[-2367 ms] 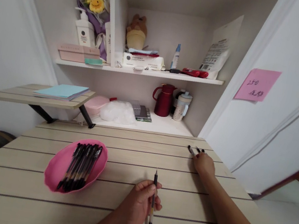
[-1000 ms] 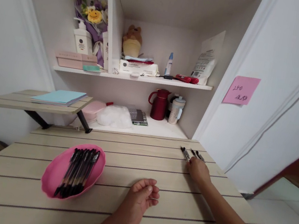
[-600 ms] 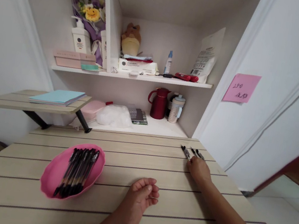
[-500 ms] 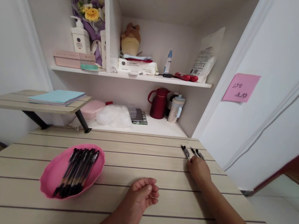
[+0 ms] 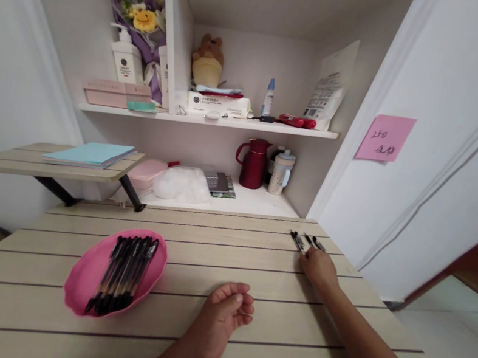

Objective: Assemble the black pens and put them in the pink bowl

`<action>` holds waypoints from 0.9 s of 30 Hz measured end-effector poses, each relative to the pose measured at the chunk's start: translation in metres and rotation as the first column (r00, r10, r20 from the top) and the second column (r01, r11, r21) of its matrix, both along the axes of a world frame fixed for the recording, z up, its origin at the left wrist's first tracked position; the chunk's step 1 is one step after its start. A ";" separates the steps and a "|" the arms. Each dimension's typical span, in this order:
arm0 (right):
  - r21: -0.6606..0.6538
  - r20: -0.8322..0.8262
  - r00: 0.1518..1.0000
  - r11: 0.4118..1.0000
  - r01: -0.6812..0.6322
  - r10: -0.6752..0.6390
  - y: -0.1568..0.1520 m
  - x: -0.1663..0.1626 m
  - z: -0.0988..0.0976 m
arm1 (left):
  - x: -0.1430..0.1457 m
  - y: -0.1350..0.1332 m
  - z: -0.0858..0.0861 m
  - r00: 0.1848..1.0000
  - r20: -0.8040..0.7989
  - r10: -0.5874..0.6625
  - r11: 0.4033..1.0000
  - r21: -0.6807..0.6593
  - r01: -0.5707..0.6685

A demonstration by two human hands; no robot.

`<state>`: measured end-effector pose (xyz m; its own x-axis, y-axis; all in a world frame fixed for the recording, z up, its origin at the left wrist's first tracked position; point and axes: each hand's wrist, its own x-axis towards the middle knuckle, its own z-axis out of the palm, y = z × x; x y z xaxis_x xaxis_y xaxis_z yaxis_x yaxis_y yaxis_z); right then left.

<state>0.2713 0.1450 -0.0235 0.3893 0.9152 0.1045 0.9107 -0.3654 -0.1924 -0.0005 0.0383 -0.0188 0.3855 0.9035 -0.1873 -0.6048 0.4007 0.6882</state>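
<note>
Several black pens [image 5: 297, 241] lie side by side at the far right of the tabletop, their near parts hidden by my right hand [image 5: 319, 268]. Its fingers are closed at the near end of a pen there; the fingertips are partly hidden. Palm-up near the table's middle rests my left hand [image 5: 226, 319], its fingers loosely curled and somewhat apart, holding nothing. To its left stands a pink scalloped tray [image 5: 81, 274]. A bundle of black-capped pens [image 5: 125, 273] lies in it, roughly parallel and slanted.
A small raised shelf [image 5: 3, 154] with blue-covered paper [image 5: 90, 153] stands at the back left. Behind the table, a cabinet holds a dark red jug [image 5: 254, 163], a pale cup [image 5: 281, 173] and a white plastic bag [image 5: 183, 184]. A wall [image 5: 442, 73] rises along the right.
The camera view has shifted very slightly. Both hands, the tray and the pens stay practically where they were.
</note>
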 end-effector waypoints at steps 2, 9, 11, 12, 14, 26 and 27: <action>-0.004 -0.008 1.000 1.000 0.002 -0.002 0.000 0.002 0.000 | 0.000 0.000 0.000 1.000 -0.004 0.001 1.000 0.003 -0.001; -0.016 -0.009 1.000 1.000 0.002 -0.003 -0.004 0.009 0.003 | 0.000 0.000 0.001 1.000 -0.019 0.001 1.000 0.006 -0.001; -0.018 -0.014 1.000 1.000 -0.001 0.001 -0.005 0.010 0.004 | 0.000 0.000 0.001 1.000 -0.020 -0.001 1.000 0.004 0.001; -0.018 -0.014 1.000 1.000 -0.004 0.004 -0.005 0.011 0.004 | 0.000 0.000 0.001 1.000 -0.022 0.000 1.000 0.004 0.000; -0.012 -0.010 1.000 1.000 -0.008 0.008 -0.005 0.013 0.003 | 0.001 0.000 0.001 1.000 -0.025 0.000 1.000 0.007 0.000; 0.013 0.000 0.998 0.998 0.066 -0.066 0.024 0.020 -0.001 | 0.000 -0.001 0.002 1.000 -0.026 -0.007 1.000 0.010 0.007; 0.011 0.000 0.998 0.998 0.069 -0.069 0.027 0.020 -0.001 | 0.000 0.000 0.002 1.000 -0.024 -0.007 1.000 0.010 0.008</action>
